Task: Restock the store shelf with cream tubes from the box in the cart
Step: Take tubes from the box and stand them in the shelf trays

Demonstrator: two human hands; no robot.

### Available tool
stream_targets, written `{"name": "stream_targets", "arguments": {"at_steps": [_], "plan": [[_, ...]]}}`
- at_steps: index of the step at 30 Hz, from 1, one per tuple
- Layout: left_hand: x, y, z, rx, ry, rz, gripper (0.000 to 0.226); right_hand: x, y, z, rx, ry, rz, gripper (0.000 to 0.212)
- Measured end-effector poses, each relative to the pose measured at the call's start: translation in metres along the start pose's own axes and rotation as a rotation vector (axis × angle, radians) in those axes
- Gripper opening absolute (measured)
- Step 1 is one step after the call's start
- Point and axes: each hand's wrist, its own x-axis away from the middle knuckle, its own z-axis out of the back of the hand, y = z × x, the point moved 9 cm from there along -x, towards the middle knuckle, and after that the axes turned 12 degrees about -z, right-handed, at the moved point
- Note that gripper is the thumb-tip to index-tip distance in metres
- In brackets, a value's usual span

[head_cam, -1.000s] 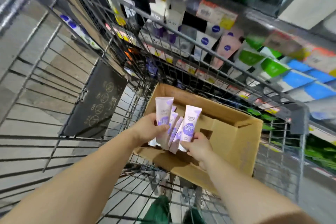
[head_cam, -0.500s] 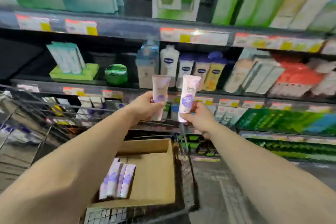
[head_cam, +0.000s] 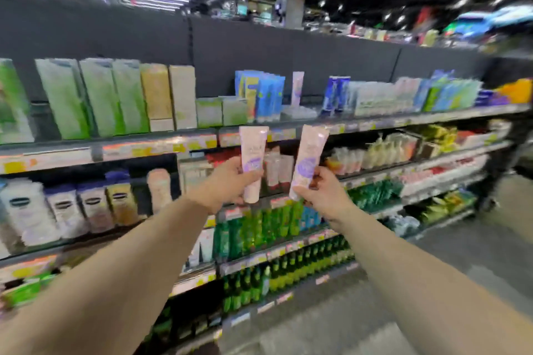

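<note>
My left hand (head_cam: 227,181) grips a pale pink cream tube (head_cam: 253,153) with a purple label, held upright in front of the shelves. My right hand (head_cam: 320,192) grips a second, matching cream tube (head_cam: 308,158), tilted slightly right. Both tubes are raised just below the edge of the top shelf (head_cam: 375,122). One tube of the same kind (head_cam: 297,88) stands on that top shelf, between blue tubes and dark blue tubes, with a bare gap around it. The cart and the box are out of view.
Tall green and beige cartons (head_cam: 115,98) fill the top shelf at left. White lotion bottles (head_cam: 63,204) stand lower left, green bottles (head_cam: 259,230) below my hands. The aisle floor (head_cam: 476,239) opens to the right.
My view swung up from the cart to the shelves. Both hands lifted one tube each out of the box and raised them toward the top shelf; the cart and box dropped out of view.
</note>
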Motion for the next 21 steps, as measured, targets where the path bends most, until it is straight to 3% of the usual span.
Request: {"name": "stream_targets", "arguments": {"at_steps": [4,8,13,21], "plan": [[-0.055,0.022,-0.08,0.088,-0.092,-0.022,0.027,-0.015,0.021,0.095,-0.118,0.083,-0.046,0.03],[-0.105,0.028,-0.128,0.167,-0.104,-0.023,0.022,-0.048,0.045,0.147,-0.22,0.167,-0.121,0.041],[-0.182,0.018,-0.135,0.137,-0.089,-0.075,0.025,-0.12,0.03,0.158,-0.218,0.162,-0.078,0.032],[-0.296,0.01,-0.105,-0.034,-0.065,-0.138,0.026,-0.256,-0.025,0.142,-0.146,0.155,0.012,0.035]]}}
